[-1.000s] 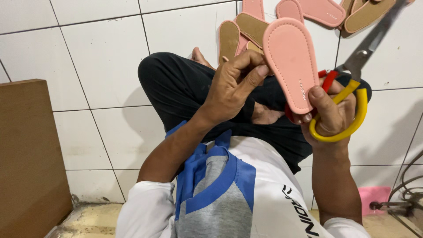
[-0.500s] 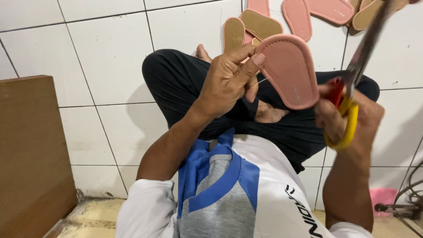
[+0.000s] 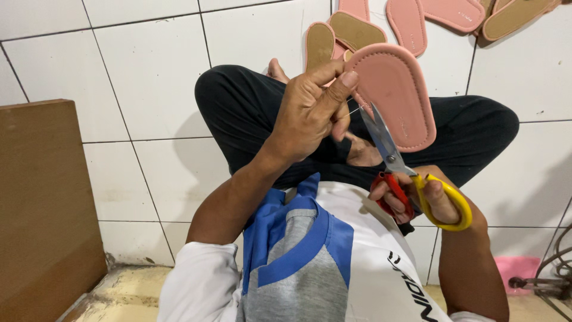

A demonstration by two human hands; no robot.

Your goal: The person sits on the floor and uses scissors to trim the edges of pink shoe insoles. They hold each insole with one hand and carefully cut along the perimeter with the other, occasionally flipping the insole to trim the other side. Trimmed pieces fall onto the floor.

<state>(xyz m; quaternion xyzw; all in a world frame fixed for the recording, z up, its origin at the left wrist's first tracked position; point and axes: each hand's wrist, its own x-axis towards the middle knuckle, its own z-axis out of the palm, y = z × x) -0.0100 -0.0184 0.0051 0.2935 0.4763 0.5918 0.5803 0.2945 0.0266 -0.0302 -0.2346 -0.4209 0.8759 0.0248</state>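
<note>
My left hand [image 3: 313, 110] grips a pink shoe insole [image 3: 396, 98] by its near edge and holds it up over my crossed legs in black trousers [image 3: 250, 113]. A thin thread [image 3: 356, 110] runs from the insole's edge past my fingers. My right hand [image 3: 426, 200] holds scissors [image 3: 384, 143] with one red and one yellow handle loop. The blades point up toward the thread and the insole's edge.
Several more pink and tan insoles [image 3: 411, 21] lie on the white tiled floor [image 3: 143, 71] beyond my knees. A brown board [image 3: 44, 209] stands at the left. A pink object [image 3: 530, 268] and a metal fitting [image 3: 545, 283] sit at the lower right.
The right hand has dropped and turned, bringing the scissors' blades from pointing away at the upper right to the insole's near edge. The left hand has tilted the insole flatter.
</note>
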